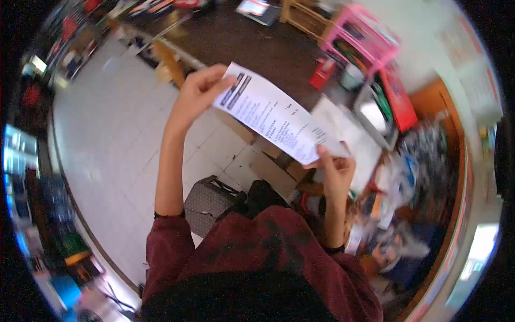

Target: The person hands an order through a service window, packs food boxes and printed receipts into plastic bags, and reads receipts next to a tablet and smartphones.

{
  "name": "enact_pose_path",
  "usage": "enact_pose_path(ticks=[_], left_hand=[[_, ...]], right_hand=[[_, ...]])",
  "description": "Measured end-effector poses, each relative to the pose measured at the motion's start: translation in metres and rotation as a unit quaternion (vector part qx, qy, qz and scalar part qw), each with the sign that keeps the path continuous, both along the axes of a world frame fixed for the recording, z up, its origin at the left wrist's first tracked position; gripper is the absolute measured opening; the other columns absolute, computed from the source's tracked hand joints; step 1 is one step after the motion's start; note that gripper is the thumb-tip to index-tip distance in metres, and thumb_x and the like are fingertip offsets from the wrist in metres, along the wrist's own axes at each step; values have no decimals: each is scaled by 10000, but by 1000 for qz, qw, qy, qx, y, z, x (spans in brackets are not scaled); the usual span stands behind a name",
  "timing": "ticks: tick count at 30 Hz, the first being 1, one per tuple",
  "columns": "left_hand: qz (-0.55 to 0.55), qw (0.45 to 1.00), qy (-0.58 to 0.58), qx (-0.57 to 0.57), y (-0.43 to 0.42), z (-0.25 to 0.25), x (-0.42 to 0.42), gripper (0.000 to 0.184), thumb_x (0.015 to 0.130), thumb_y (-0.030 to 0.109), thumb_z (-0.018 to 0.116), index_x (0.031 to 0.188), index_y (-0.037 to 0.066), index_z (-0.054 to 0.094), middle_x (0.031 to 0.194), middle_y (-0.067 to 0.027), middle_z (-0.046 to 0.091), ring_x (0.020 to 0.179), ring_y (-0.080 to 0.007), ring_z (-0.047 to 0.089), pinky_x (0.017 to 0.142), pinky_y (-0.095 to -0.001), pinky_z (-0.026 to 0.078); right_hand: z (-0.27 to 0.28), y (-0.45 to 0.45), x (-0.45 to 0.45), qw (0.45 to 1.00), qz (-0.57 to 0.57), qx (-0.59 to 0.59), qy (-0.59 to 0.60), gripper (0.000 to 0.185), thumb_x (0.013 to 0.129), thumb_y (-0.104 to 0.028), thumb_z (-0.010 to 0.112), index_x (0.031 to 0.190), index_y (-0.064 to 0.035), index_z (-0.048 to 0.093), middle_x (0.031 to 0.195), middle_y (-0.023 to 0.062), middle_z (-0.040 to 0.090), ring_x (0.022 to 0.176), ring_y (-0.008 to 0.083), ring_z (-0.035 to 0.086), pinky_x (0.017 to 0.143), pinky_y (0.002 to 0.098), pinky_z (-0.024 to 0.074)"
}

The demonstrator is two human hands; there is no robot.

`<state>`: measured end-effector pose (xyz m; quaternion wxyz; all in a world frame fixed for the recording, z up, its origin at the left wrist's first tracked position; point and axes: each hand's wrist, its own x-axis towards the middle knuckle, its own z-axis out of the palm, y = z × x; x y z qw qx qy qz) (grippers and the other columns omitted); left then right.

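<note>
A long white printed receipt is stretched between my two hands, tilted down to the right. Black header bars and lines of small print show on it, too blurred to read fully. My left hand pinches its upper left end between thumb and fingers. At the lower right end, my right hand grips the other edge, thumb on top. Behind my right hand lie white paper sheets on the dark table.
On the table's right side stand a pink rack, a red box and a grey tray. Plastic bags and clutter fill the right. A grey woven seat is below, on the tiled floor.
</note>
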<state>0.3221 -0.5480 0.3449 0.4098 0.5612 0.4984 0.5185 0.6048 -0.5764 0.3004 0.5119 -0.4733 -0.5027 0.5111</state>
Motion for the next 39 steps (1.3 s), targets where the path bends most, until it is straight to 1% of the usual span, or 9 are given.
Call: enact_pose_path(ticks=[3,11,18,21,22,24,29,34,39], left_hand=[[108,986,125,36,-8,-1,81,259,824,342,563,943,117,610,691,57,582,536,1,442,420,-165,257],[226,969,63,73,14,-43,76,221,829,328,571,847,110,605,634,65,530,490,4,405,377,-166,239],[349,934,30,74,29,-97,76,165,830,261,582,799,102,614,610,70,513,474,8,373,373,-172,211],[301,919,-209,144,23,-122,100,465,867,438,447,1176,92,482,939,-56,578,811,-110,546,693,-263,456],[239,922,-265,148,16,-143,111,681,859,545,334,1315,41,283,1206,-142,466,1099,-223,459,950,-364,346],[190,873,-428,135,5,-204,131,795,826,611,309,1324,-4,227,1316,-175,349,1204,-272,360,1012,-398,261],[115,930,-350,-15,-15,-308,209,953,739,727,257,1317,-30,212,1340,-176,298,1240,-301,291,1032,-436,197],[180,924,-337,-10,2,-351,194,597,851,343,503,1275,-25,301,1222,-167,438,1090,-261,466,907,-376,399],[298,847,-406,170,80,-275,74,695,812,350,562,1317,8,229,1302,-109,392,1164,-326,408,957,-409,354]], right_hand=[[-48,4,67,987,144,7,66,133,809,5,561,760,26,439,746,141,594,638,213,630,560,280,515],[-93,50,44,921,365,-67,115,216,868,-39,474,1008,124,497,816,190,601,703,287,633,613,340,540],[-142,98,41,890,422,-132,115,278,877,-139,492,861,133,550,695,208,603,595,248,624,547,327,519],[-153,113,44,872,460,-113,122,288,880,-153,487,869,126,559,708,207,602,590,249,621,535,333,522],[-164,114,46,870,465,-107,127,288,880,-153,487,869,126,559,708,207,602,590,249,621,535,333,522],[-190,127,40,838,518,-119,123,288,887,-157,473,907,121,546,738,201,604,609,253,624,547,336,526],[-237,149,46,805,575,-106,101,260,893,-132,453,972,109,508,817,205,603,664,257,629,575,329,527],[-272,167,36,789,611,-38,57,227,895,-124,445,975,81,502,824,166,617,664,219,630,585,299,515],[-247,207,-63,764,644,-28,0,260,887,-151,470,1060,43,462,865,168,617,660,222,629,596,313,512]])
